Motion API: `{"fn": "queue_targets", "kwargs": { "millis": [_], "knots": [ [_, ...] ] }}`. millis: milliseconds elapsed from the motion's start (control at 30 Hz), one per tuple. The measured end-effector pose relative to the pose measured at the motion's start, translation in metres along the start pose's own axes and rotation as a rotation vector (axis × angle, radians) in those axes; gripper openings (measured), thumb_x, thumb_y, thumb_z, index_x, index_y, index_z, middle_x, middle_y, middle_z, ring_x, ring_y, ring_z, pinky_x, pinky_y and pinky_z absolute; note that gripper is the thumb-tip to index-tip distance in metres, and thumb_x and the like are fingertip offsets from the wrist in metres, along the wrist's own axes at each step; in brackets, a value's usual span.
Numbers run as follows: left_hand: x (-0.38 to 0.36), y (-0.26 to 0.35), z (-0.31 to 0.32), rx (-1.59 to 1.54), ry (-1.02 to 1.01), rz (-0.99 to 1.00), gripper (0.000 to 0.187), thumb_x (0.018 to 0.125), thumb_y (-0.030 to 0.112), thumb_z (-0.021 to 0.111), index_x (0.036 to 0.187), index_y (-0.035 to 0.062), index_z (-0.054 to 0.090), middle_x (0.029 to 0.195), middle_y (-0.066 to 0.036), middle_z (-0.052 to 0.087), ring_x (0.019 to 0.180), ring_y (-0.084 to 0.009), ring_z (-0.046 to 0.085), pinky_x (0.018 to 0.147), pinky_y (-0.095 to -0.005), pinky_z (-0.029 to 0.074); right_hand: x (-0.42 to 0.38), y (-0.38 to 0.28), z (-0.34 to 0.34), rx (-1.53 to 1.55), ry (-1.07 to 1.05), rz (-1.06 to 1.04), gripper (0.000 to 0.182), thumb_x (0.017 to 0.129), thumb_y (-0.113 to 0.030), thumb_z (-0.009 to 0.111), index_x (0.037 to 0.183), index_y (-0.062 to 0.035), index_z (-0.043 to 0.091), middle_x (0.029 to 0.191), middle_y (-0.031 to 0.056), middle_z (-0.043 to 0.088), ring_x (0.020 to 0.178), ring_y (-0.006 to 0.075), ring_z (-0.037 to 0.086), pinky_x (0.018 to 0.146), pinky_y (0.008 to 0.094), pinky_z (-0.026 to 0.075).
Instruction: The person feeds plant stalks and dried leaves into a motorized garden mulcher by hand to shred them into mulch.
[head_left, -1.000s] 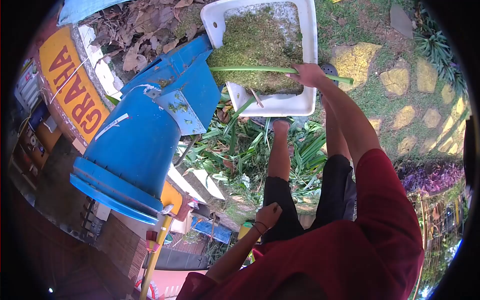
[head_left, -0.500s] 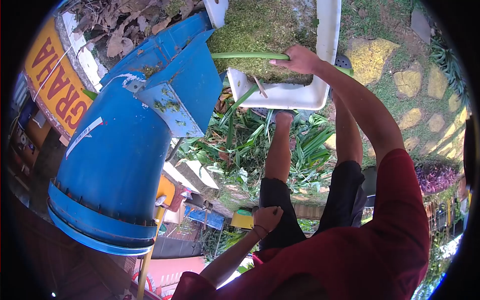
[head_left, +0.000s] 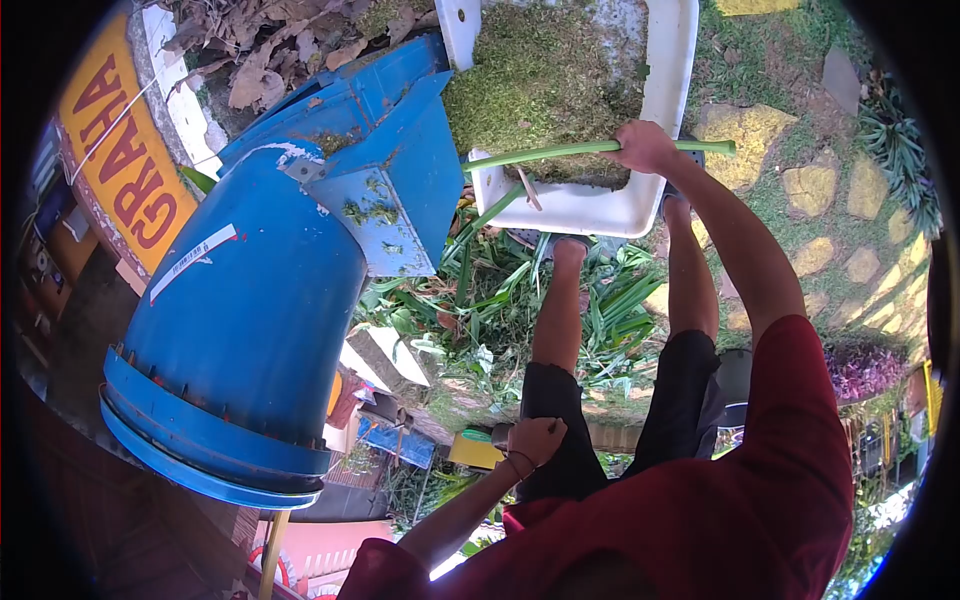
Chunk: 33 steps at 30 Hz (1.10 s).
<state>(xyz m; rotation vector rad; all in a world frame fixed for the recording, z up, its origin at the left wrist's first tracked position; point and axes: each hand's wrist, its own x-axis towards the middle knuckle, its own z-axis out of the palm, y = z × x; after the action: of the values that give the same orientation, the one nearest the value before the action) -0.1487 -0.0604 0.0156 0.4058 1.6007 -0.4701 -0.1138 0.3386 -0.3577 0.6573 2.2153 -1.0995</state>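
My right hand is closed around a long green stalk and holds it crosswise over the near end of a white tub. The stalk's left end meets the edge of the metal chute on a large blue drum machine; its other end sticks out to the right of my hand. Chopped green bits cover the tub's floor. My left hand, with thin bands at the wrist, is a fist in front of my thigh; what it holds, if anything, I cannot make out.
Cut green leaves are piled on the ground between the drum and my feet. Dry brown leaves lie behind the machine, beside an orange sign. Yellow-painted stepping stones run through grass on the right.
My right hand and the stalk have shifted to the right and lower in view, and the stalk lies at a different slant. The view itself has moved slightly. My left hand stays a fist.
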Motion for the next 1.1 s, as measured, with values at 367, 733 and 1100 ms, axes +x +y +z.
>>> {"fn": "queue_targets", "kwargs": {
  "millis": [367, 733, 1100],
  "knots": [
    [-0.003, 0.016, -0.005, -0.012, 0.038, 0.005, 0.041, 0.089, 0.043, 0.052, 0.073, 0.0101, 0.070, 0.072, -0.016, 0.066, 0.070, -0.0381, 0.065, 0.066, -0.0493, 0.052, 0.030, -0.016, -0.035, 0.179, -0.010, 0.066, 0.068, 0.084, -0.069, 0.054, 0.072, -0.0032, 0.067, 0.067, 0.0181, 0.064, 0.065, 0.0351, 0.065, 0.064, 0.0461, 0.054],
    [0.002, 0.022, -0.005, 0.000, 0.001, -0.004, 0.042, 0.089, 0.043, 0.050, 0.075, 0.0102, 0.072, 0.074, -0.017, 0.067, 0.072, -0.0386, 0.066, 0.070, -0.0496, 0.053, 0.024, -0.011, -0.031, -0.043, -0.046, -0.085, 0.071, 0.086, -0.070, 0.049, 0.071, -0.0021, 0.066, 0.067, 0.0172, 0.064, 0.066, 0.0342, 0.066, 0.065, 0.0455, 0.055],
    [0.007, 0.026, -0.002, -0.005, -0.051, -0.029, 0.041, 0.089, 0.043, 0.052, 0.073, 0.0110, 0.070, 0.072, -0.015, 0.066, 0.072, -0.0372, 0.065, 0.068, -0.0498, 0.051, 0.042, -0.027, -0.042, 0.195, -0.012, -0.004, 0.074, 0.084, -0.073, 0.049, 0.067, -0.0030, 0.065, 0.061, 0.0143, 0.061, 0.061, 0.0306, 0.064, 0.061, 0.0438, 0.054]
  ]
}}
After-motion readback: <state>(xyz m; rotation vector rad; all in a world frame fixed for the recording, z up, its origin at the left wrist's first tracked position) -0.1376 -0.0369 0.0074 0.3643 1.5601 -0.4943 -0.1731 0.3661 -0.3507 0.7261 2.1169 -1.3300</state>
